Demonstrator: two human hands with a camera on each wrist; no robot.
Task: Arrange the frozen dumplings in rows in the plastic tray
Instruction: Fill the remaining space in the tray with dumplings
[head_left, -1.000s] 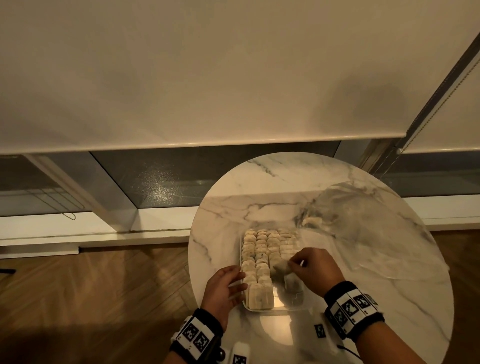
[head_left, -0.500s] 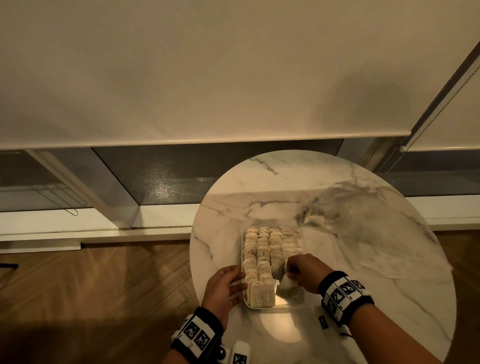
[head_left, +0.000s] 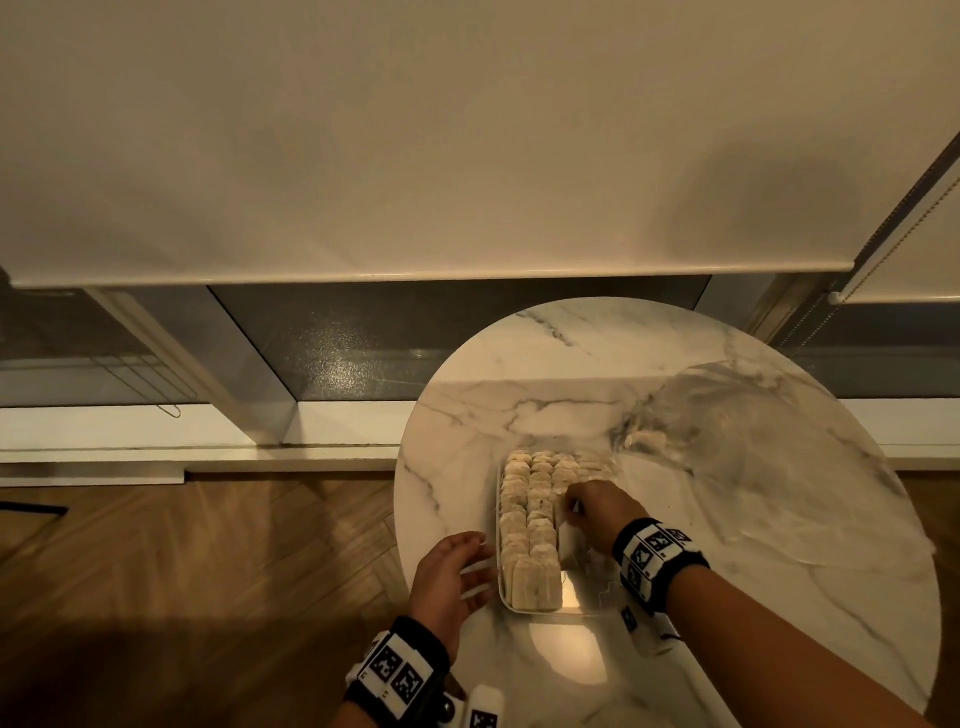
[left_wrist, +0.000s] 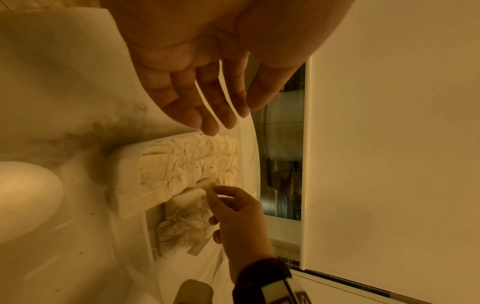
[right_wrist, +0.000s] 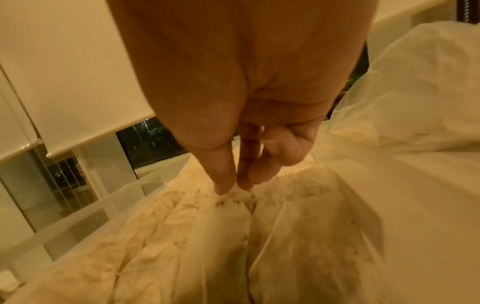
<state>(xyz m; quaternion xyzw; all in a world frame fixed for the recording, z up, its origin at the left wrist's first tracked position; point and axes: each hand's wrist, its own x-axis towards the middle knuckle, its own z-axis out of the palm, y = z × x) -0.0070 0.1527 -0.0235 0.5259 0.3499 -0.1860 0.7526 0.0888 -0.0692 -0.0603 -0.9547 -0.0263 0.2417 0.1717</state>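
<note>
- A round marble table (head_left: 727, 519) stands by the window, and a clear plastic tray (head_left: 587, 605) sits near its near-left edge.
- The tray is mostly packed with pale dumplings (head_left: 530, 525) standing on edge in rows that run from the near end to the far end.
- The two left rows are full along the whole length; the rows to their right are filled only at the far end, so the near-right part of the tray shows bare, shiny plastic.
- In the left wrist view a few more dumplings (left_wrist: 182, 226) lie loose and crumpled in that open part, just beside the packed rows.
- The right hand (head_left: 597, 512) reaches into the tray from the right, its thumb and fingertips (right_wrist: 228, 185) pinched narrowly on the top edge of one dumpling (right_wrist: 228, 207) at the near end of the shorter rows.
- That pinched dumpling stands upright, touching its neighbours on the left.
- The left hand (head_left: 449, 577) is at the tray's near-left side, fingers straight and slightly spread, holding nothing; whether the fingertips touch the rim I cannot tell.
- A crumpled clear plastic bag (head_left: 727, 415) lies on the far right of the table, just beyond the tray's far-right corner.
- Both wrists wear black bands with printed square markers (head_left: 657, 553).
</note>
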